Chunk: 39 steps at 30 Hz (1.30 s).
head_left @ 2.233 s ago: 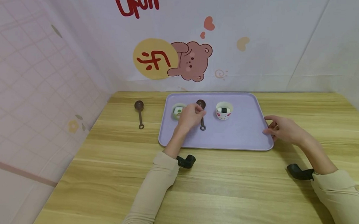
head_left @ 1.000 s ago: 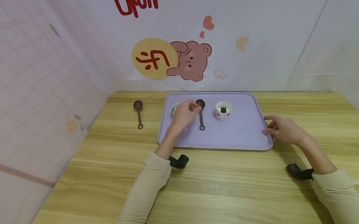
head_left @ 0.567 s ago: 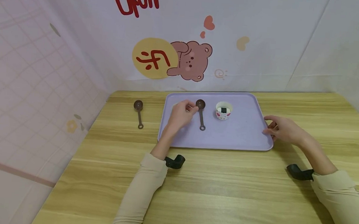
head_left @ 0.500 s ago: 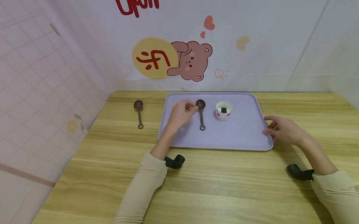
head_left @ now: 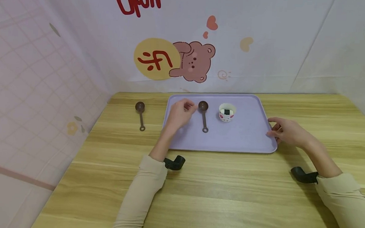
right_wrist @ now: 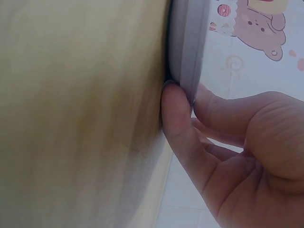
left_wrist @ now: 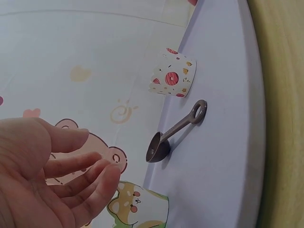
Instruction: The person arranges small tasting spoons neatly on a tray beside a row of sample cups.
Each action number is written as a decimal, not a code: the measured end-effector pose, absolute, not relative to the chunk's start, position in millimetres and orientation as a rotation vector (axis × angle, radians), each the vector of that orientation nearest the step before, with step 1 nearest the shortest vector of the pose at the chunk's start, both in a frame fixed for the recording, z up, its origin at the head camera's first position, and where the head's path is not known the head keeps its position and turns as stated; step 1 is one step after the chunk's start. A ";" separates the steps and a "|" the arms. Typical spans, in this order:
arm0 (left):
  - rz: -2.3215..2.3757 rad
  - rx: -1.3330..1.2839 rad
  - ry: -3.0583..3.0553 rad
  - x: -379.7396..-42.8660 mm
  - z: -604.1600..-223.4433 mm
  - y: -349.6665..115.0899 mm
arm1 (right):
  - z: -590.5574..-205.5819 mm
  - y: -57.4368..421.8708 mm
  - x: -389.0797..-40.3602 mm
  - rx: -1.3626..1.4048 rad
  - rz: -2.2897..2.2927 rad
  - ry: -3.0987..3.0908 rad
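My left hand [head_left: 179, 115] is over the left part of the lilac tray [head_left: 243, 139], its fingers loosely bent with nothing in them. In the left wrist view, a paper cup with a cartoon animal print [left_wrist: 147, 209] stands just beyond those fingers; in the head view the hand hides it. A brown measuring spoon [head_left: 203, 106] lies on the tray to the right of this hand. Further right is a patterned paper cup [head_left: 226, 118] with a small white-and-black rice ball [head_left: 227, 112] inside. My right hand [head_left: 288, 132] pinches the tray's right edge, thumb above and a finger underneath.
Another brown measuring spoon [head_left: 140, 107] lies on the wooden table [head_left: 221, 195], left of the tray. Behind the tray rises a white wall covering [head_left: 265, 63] printed with a bear and hearts. A pale checked cloth wall [head_left: 32, 85] borders the left side.
My left hand has drifted left, away from the spoon on the tray, and now covers the left cup that showed 2.2 seconds ago. My right hand keeps its hold on the tray edge.
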State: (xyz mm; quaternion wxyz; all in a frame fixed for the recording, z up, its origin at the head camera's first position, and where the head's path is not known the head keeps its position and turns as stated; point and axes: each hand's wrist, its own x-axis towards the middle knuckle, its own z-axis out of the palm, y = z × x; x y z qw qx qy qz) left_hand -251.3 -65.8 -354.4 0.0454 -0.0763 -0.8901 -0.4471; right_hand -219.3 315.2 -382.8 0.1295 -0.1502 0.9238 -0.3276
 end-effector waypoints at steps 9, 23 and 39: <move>-1.363 -0.235 -2.699 -250.8 -350.4 -73.8 | -383.8 315.2 -220.7 -0.430 -0.941 2.683; -1.381 -0.208 -2.670 -249.6 -349.2 -89.5 | -384.2 316.5 -221.3 -0.429 -0.942 2.676; -1.368 -0.166 -2.665 -246.7 -345.9 -106.9 | -383.3 315.8 -220.1 -0.430 -0.939 2.682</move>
